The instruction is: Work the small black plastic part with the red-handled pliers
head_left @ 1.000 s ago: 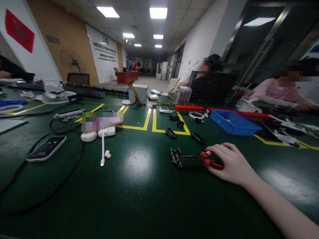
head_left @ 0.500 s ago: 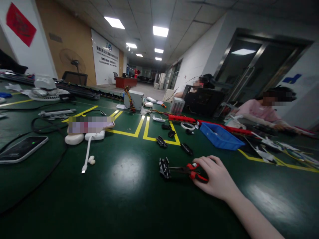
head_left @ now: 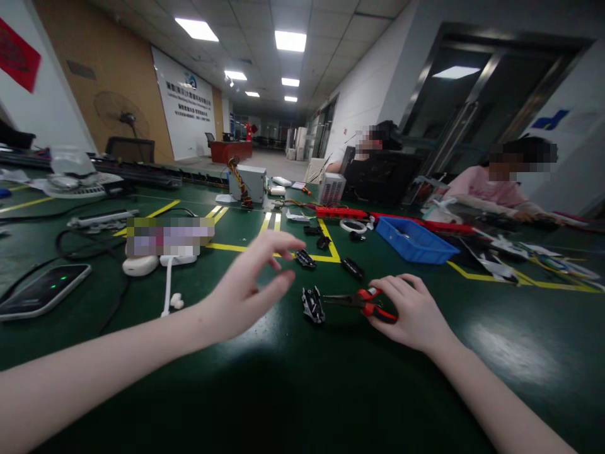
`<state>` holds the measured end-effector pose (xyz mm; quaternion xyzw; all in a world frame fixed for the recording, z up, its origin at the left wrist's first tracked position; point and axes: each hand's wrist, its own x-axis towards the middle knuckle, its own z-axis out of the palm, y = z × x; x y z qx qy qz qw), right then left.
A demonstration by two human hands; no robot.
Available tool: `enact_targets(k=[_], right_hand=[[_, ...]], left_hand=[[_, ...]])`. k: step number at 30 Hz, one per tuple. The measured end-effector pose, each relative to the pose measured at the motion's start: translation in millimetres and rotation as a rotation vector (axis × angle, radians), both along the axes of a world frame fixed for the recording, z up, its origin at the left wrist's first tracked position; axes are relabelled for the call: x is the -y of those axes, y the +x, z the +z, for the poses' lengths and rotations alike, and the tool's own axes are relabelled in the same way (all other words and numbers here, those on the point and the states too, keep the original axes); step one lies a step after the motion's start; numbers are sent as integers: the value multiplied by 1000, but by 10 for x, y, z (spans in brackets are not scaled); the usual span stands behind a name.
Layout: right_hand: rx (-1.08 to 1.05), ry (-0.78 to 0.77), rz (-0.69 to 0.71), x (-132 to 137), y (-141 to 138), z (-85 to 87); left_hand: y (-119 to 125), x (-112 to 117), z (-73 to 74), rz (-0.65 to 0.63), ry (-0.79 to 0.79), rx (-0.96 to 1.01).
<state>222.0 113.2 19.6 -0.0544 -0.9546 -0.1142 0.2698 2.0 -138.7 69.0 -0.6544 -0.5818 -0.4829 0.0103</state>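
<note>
From the head cam: got red-handled pliers (head_left: 366, 308) in the right hand (head_left: 411, 310), fingers clamped round the grips, tips just beside the black part (head_left: 312, 305) on the worktop (head_left: 283, 403). Not holding anything in the left hand (head_left: 253, 280), with thumb and fingers apart, near that same part. Honestly, would pin it with the left first, keeping skin clear of the tips. Then go in low and straight, squeezing gently. Mind the loose black piece (head_left: 352, 267) just beyond the pliers.
</note>
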Motion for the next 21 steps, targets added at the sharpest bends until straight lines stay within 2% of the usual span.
enact_targets(k=[4,7,12,21], right_hand=[[31,-8,2,46,-14,9],[43,-7,15,69,-18,17],[71,-17,20,111,-30,38],[114,-41,-17,152,-31,2]], left_hand=[[89,-246,-320,-116,-297,-36],[100,-397,-497,-116,-342,-83],[105,-518,-562,-150,-374,-126],[92,-541,-657,-193,-361,-63]])
